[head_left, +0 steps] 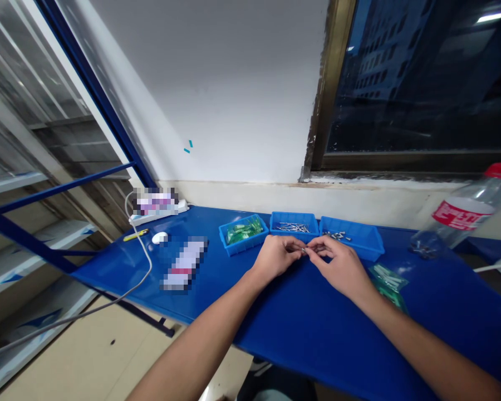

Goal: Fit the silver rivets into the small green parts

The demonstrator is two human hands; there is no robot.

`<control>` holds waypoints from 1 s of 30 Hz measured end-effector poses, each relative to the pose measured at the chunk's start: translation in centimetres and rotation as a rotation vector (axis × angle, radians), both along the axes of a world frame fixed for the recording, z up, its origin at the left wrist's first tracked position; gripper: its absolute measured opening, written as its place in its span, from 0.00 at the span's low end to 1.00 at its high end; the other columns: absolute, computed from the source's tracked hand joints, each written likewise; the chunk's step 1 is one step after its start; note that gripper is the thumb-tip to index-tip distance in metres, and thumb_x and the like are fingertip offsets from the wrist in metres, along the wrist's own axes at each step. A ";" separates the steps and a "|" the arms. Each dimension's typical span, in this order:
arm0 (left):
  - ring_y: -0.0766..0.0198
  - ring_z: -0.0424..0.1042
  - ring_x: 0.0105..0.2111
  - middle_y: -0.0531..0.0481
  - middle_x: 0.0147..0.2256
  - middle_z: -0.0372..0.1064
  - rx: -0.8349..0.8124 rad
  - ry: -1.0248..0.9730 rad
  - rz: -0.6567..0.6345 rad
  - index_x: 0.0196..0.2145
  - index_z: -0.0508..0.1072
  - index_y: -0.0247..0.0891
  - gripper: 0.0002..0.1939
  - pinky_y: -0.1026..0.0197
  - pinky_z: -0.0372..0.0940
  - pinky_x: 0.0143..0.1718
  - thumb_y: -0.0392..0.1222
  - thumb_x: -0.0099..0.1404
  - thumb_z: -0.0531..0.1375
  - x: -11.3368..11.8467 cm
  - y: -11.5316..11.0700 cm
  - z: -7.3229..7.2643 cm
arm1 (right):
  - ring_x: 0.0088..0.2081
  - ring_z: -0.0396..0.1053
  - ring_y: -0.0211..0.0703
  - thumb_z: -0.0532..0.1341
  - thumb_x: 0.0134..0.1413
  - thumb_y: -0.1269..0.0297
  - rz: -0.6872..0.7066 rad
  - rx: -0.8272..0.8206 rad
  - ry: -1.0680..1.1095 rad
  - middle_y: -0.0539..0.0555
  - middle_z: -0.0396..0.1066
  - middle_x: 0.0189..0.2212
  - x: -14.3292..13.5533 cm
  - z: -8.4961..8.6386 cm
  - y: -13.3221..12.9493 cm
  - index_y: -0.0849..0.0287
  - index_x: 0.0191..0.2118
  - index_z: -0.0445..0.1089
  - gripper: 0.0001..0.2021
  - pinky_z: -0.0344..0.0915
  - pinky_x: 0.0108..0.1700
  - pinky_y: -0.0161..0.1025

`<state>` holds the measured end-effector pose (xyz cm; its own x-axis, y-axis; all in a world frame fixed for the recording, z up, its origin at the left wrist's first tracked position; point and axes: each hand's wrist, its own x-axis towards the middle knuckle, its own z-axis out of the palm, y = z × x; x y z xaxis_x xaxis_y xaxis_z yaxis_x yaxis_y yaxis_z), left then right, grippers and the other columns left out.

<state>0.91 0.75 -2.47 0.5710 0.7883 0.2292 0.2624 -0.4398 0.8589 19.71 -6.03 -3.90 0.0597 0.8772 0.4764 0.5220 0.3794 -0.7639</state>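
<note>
At the middle of the blue desk, toward its far edge, two bare hands meet over a small metallic piece. The left hand pinches it between thumb and bent fingers; the right hand pinches from the opposite side, the fingertips nearly touching. The exact form of the piece is largely hidden by the fingers.

Along the far edge, behind the hands, lie three open blue bins. The left bin, set at an angle, contains green pieces; the middle bin contains slender metal pins; the right bin contains a few short metal parts toward its left end.

Beside the right forearm lies a clear-and-green plastic packet. Farther right, near the far edge, is a transparent bottle with a red cap and label. Toward the far left corner are a white power strip, partly pixelated, a yellow utility knife near the left edge, and a white rounded object. A pixelated flat item lies nearer the front edge.
</note>
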 end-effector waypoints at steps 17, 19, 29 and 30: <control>0.55 0.81 0.48 0.42 0.49 0.81 0.270 0.039 -0.039 0.52 0.78 0.36 0.13 0.54 0.73 0.54 0.37 0.70 0.62 -0.2 -0.2 0.5 | 0.44 0.73 0.52 0.58 0.65 0.68 -0.133 0.276 -0.347 0.57 0.75 0.41 2.2 1.8 0.5 0.53 0.44 0.73 0.07 0.71 0.49 0.49; 0.54 0.79 0.48 0.42 0.49 0.80 0.410 0.197 -0.012 0.49 0.80 0.37 0.12 0.53 0.72 0.55 0.38 0.70 0.62 -0.6 -0.1 0.7 | 0.46 0.72 0.56 0.59 0.65 0.67 -0.230 0.318 -0.421 0.57 0.76 0.41 3.6 1.7 0.9 0.52 0.43 0.74 0.07 0.69 0.51 0.52; 0.52 0.78 0.47 0.42 0.47 0.81 0.521 0.425 -0.006 0.48 0.82 0.38 0.13 0.54 0.71 0.53 0.41 0.68 0.63 -1.8 0.9 0.4 | 0.49 0.68 0.60 0.60 0.67 0.61 -0.372 0.271 -0.562 0.59 0.78 0.43 4.9 0.6 1.1 0.52 0.48 0.78 0.10 0.65 0.53 0.58; 0.52 0.78 0.47 0.43 0.46 0.81 0.522 0.427 -0.024 0.47 0.83 0.39 0.12 0.55 0.71 0.52 0.41 0.68 0.63 -1.8 1.0 0.3 | 0.49 0.68 0.60 0.60 0.67 0.61 -0.350 0.266 -0.554 0.58 0.78 0.43 4.6 0.6 1.1 0.52 0.47 0.77 0.10 0.65 0.53 0.58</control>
<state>-0.92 1.70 -2.14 0.7122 0.6214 0.3266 0.5166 -0.7789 0.3555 24.26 -4.94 -3.33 0.0039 0.7002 0.7140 0.9327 0.2549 -0.2551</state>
